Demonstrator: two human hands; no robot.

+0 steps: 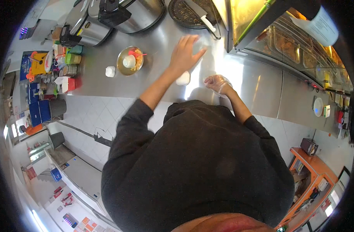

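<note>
My left hand is bare and spread over the steel counter, its thumb apart from the fingers and nothing in its grasp. Just below that wrist lies a small white bundle. To its right is my right hand, in a clear, loose plastic glove. Its fingers are curled together, and whatever they may hold is too small to make out. Left of my left forearm stands a metal bowl with yellowish food, a white cup-like piece and a red utensil. Another white bundle sits left of the bowl.
Large steel cookers stand at the back left. A dark round tray at the back bears a white-handled knife, with tongs beside it. A lit glass food case borders the right. Boxes crowd the left end.
</note>
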